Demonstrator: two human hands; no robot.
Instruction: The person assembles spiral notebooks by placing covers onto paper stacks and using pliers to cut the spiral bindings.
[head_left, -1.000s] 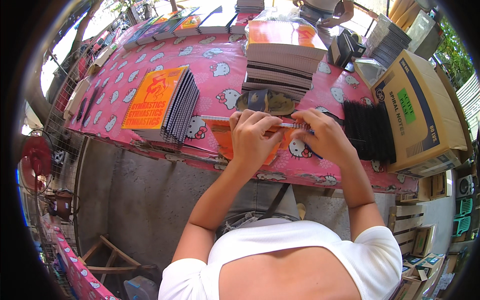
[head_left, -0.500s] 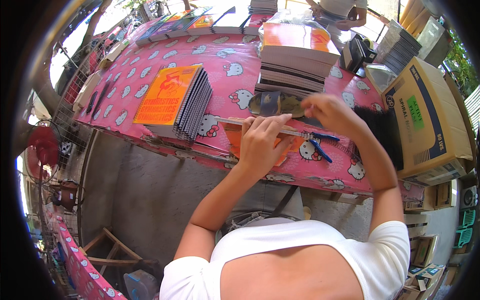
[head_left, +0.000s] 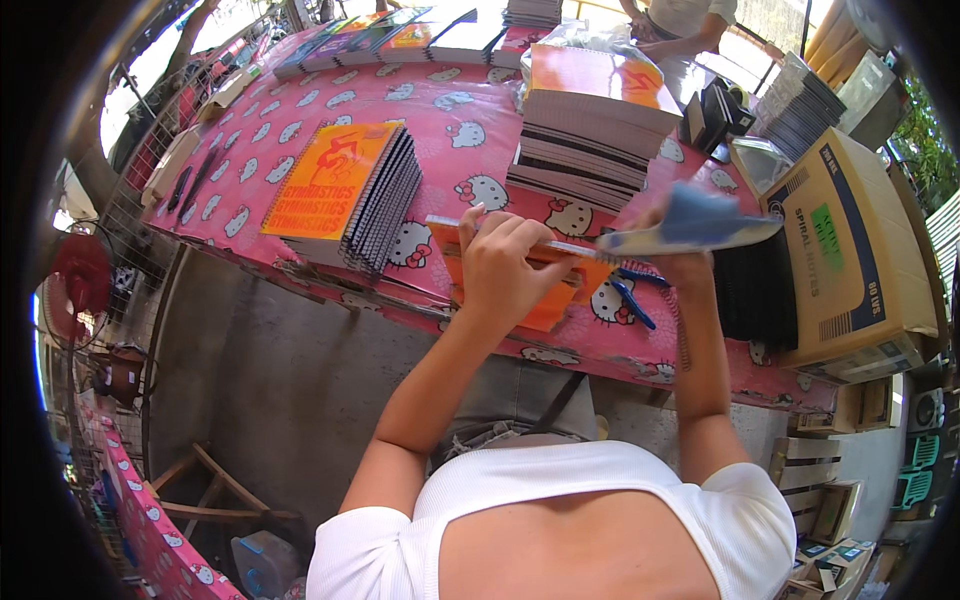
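Setting: outdoor stall, long table (head_left: pixel 300 140) under a pink cloth with a white cartoon-cat print, grey concrete floor below, wire rack along the table's left edge.
Left hand (head_left: pixel 505 270): resting on the orange notebook (head_left: pixel 540 290) at the table's near edge, fingers curled down over its upper edge, thumb toward the body; pressing rather than lifting.
Orange notebook: flat on the cloth, just in front of the tall stack, partly hidden under the left hand; a thin pale strip along its top edge under the fingertips.
Right hand (head_left: pixel 680 265): raised above the table, mostly hidden behind the blue cover sheet (head_left: pixel 690 225); fingers closed on that sheet, exact grip not visible.
Blue cover sheet: held up in the air, tilted, blurred, between the tall stack and the black bundle.
Blue tool (head_left: pixel 630 300): small, plier-like, lying on the cloth just right of the orange notebook, under the right wrist.
Left stack (head_left: pixel 345 185): orange-covered spiral notebooks, fanned, wire spines toward the person.
Tall stack (head_left: pixel 590 120): many notebooks piled high, orange cover on top, behind the hands.
Black bundle (head_left: pixel 755 295): dark spiral bindings, right of the hands, touching the cardboard box (head_left: pixel 850 250).
Cardboard box: large, brown, on the table's right end.
Far side: another person (head_left: pixel 680 25) at the table's back edge, only arms and torso showing.
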